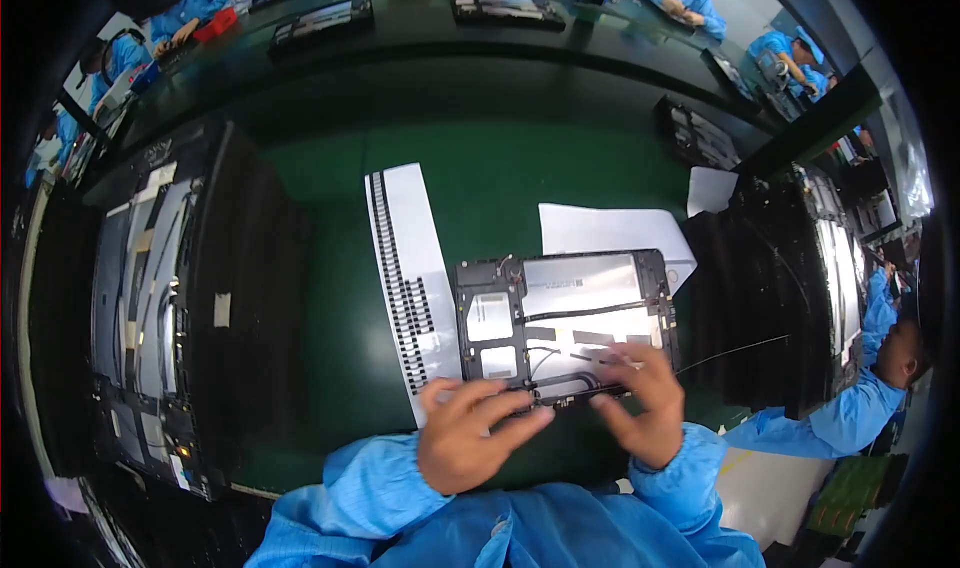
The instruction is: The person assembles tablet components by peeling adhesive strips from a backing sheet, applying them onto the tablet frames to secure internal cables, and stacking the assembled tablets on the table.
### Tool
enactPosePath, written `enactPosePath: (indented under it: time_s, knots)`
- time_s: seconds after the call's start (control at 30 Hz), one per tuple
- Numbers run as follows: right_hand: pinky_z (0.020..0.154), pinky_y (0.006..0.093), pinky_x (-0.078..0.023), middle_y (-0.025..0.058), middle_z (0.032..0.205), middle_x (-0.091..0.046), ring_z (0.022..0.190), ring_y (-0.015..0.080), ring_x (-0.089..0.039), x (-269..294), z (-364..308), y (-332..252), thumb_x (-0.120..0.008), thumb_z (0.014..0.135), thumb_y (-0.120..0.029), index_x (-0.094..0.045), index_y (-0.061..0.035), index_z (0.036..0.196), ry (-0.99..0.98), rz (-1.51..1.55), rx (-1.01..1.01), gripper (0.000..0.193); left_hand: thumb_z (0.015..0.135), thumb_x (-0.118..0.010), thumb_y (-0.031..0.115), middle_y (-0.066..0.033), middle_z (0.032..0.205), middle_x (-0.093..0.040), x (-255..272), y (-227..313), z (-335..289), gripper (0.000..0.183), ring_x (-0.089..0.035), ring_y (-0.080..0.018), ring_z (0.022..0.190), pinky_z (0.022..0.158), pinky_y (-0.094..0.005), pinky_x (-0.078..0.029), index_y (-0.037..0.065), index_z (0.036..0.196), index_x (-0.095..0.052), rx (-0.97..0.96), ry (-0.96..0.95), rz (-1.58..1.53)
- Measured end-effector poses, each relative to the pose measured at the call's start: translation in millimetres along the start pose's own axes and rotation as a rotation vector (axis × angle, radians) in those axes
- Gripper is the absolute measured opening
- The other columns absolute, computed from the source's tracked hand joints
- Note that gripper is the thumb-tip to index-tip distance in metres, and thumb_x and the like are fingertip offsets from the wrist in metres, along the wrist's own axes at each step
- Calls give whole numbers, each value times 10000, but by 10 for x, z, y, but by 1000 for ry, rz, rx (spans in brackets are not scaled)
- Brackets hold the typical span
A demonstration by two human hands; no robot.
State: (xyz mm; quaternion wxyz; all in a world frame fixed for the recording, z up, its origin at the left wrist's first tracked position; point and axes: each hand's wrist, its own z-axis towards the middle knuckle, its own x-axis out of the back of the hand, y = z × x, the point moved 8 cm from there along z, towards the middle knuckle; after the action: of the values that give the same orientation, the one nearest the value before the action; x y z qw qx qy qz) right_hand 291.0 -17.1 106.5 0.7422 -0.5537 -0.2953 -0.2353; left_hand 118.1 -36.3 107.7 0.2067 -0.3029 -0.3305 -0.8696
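Note:
An opened tablet-like device (582,284) lies on the green mat in front of me, with a black frame, silver panels and dark cables across it. My left hand (474,434) rests at its lower left corner, fingers apart and stretched along the near edge. Over the lower right part hovers or rests my right hand (648,400), slightly blurred, thumb and fingers apart. No held thing shows in either hand. Near the right fingertips run black cables (570,380); whether those fingers touch them I cannot tell. A thin wire (735,352) reaches right from beside that hand.
A white sheet with stuck-on black strips (408,268) lies left of the device, and white paper (600,230) behind it. Tall stacks of similar devices stand at left (150,298) and right (835,268). Beyond is a dark conveyor-like bench (420,68) carrying more units; people in blue work around.

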Motion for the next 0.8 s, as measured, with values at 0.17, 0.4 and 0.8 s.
enactPosePath:
  time_s: [0.17, 0.4, 0.8]
  knots:
    - [951, 351, -359, 163, 1197, -488, 1088, 284, -489, 1041, -198, 182, -550, 727, 34, -485, 28, 1139, 600, -130, -85, 417, 653, -581, -71, -87, 881, -590, 467, -998, -289, 282, -549, -248, 829, 765, -354, -412, 35, 905, -650, 505, 282, -77]
    - [1006, 352, -311, 188, 1254, -447, 1186, 272, -412, 1178, -337, 532, -514, 756, -37, -438, 51, 1202, 922, 629, -181, 460, 691, -585, -40, -120, 970, -571, 339, -1513, -523, 301, -529, -285, 913, 815, -353, -407, 16, 986, -608, 587, 224, -18]
    - [674, 360, -353, 84, 645, -585, 709, 238, -538, -1516, 1270, -904, -604, 602, -166, -649, -89, 617, -79, -725, 325, 91, 598, -740, 243, -123, 1207, -473, 111, -1467, -197, 501, -389, -313, 1135, 934, -437, -267, 100, 1061, -616, 397, -70, 173]
